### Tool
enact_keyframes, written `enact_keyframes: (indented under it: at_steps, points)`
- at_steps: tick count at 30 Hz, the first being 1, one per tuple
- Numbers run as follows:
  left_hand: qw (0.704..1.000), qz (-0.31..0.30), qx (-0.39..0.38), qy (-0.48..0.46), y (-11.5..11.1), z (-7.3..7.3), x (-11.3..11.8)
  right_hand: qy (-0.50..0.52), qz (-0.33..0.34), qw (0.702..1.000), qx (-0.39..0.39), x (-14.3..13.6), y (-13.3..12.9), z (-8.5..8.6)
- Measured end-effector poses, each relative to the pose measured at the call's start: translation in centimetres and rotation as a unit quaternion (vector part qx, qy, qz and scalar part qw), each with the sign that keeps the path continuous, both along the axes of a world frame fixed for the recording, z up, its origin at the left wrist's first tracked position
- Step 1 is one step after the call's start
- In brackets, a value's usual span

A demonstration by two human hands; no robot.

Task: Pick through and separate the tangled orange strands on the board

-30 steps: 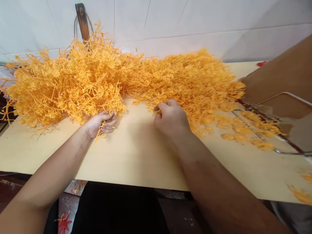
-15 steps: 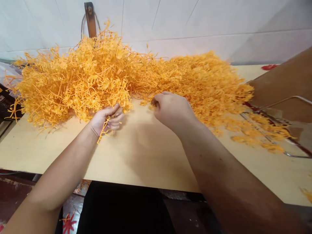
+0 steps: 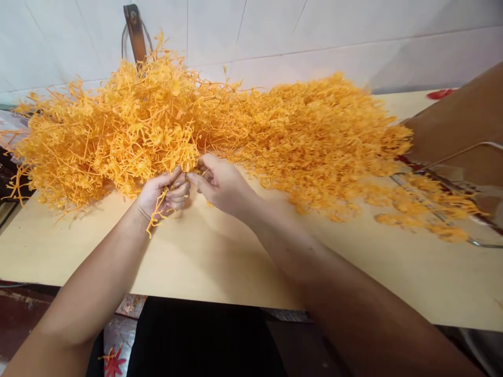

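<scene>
Pale flat tabletop bears bushy orange plastic-looking sprigs. Left hand curled round thin yellow branching stem; right hand alongside, fingers bent, grip unclear. Likely fingertip work, needing precision.

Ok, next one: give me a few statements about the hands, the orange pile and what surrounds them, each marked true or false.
1. The left hand holds an orange sprig. True.
2. The right hand is over at the table's right end. False: its fingertips are close beside the left hand's.
3. The orange pile lies between the hands and the wall. True.
4. Both hands wear gloves. False: both are bare.
5. A red leaf shows below the table's near edge. True.
</scene>
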State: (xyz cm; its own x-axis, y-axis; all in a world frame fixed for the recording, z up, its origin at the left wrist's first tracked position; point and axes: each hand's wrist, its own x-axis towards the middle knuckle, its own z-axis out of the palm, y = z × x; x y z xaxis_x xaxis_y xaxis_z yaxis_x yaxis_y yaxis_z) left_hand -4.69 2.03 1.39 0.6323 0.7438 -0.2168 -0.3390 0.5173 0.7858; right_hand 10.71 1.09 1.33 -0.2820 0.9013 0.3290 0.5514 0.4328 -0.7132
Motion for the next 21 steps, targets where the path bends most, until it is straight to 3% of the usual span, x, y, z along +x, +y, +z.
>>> enact_keyframes:
  at_steps: [3,6,9,11,15,21]
  points:
    - [0.999,0.039,0.006,-0.003,0.2,0.2,-0.3,0.056,-0.026,0.998,-0.001,1.2,0.5,-0.4]
    - [0.994,0.106,0.005,-0.013,0.4,0.4,-0.5,0.122,-0.115,0.986,-0.018,4.2,0.9,0.0]
    - [0.993,0.120,0.007,-0.005,0.7,0.2,-0.4,0.182,-0.157,0.970,-0.022,6.2,1.1,0.7]
    - [0.993,0.116,0.014,0.020,0.7,-0.4,-0.1,0.183,-0.119,0.975,-0.041,6.3,0.9,0.9]
    - [0.983,0.159,0.054,0.075,0.6,-1.5,1.0,0.083,0.033,0.993,-0.079,4.3,0.0,0.5]
    - [0.968,0.222,0.062,0.097,0.1,-1.6,2.0,-0.065,0.147,0.986,-0.035,2.0,-1.3,-0.8]
